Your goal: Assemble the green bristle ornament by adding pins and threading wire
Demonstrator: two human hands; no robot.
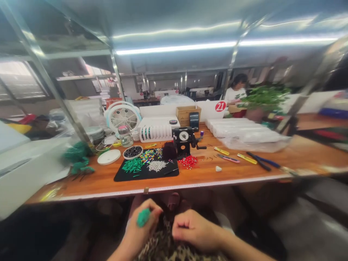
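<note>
Both my hands are in front of the table edge, low over my lap. My left hand (137,229) is closed, thumb and fingers pressed together, pointing right. A small fuzzy teal-green clump (143,218) shows against it near the thumb; whether it is gripped or only rests there is unclear. To its right my right hand (196,232) is curled closed, with its fingertips hidden. A gap separates the hands, and anything thin between the fingers is too small to make out. Nearest on the table is a black mat (146,175) bearing green pieces (132,165), silvery beads (157,165) and multicoloured beads (148,156).
A black hand-cranked device (183,141) stands behind red pieces (189,161). Leftward are a bowl of dark beads (132,152), a white lid (109,157) and a fan (123,117). Rightward lie yellow cutters (247,158), pliers (268,161) and plastic-wrapped rolls (244,132). Another person (235,92) sits beyond.
</note>
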